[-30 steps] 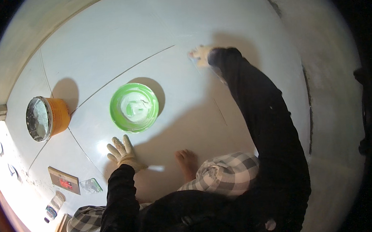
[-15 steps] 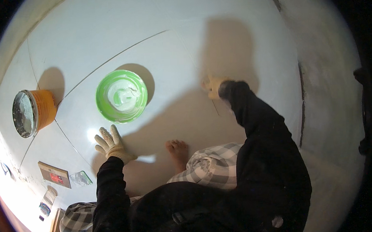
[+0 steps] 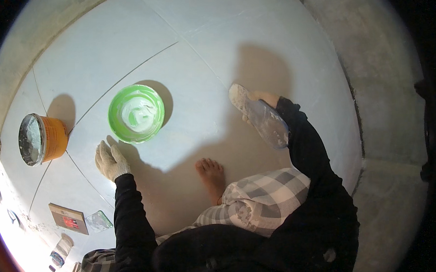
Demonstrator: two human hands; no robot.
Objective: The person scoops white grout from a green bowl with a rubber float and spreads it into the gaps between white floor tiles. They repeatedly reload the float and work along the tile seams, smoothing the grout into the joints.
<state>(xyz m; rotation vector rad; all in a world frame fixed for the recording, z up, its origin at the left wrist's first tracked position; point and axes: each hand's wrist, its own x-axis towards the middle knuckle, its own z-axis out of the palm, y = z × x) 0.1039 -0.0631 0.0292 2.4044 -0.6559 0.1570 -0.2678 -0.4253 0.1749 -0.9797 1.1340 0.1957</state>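
Observation:
My left hand (image 3: 110,161), in a cream knit work glove, is open with fingers stretched out above the pale tiles. It is just below the green bowl (image 3: 112,122), whose inside is smeared with white paste. My right hand (image 3: 265,99) is farther right over the floor, closed around a flat grey-blue piece (image 3: 268,126) with white smears and a pale, rounded end. Its exact kind is unclear, and most of the fingers are hidden behind it. My bare foot (image 3: 211,175) rests on the tiles between the hands.
An orange bucket (image 3: 55,138) with greyish contents lies tilted in view at the left. Nearer are a flat board (image 3: 66,218) with a red patch, a clear green-edged piece (image 3: 99,221) and a small bottle-like container (image 3: 61,250). Grey wall (image 3: 388,128) borders the right.
My left hand has shifted slightly left and up, its fingers closer together. My right hand has turned, bringing the grey-blue piece into view. The view has shifted a little.

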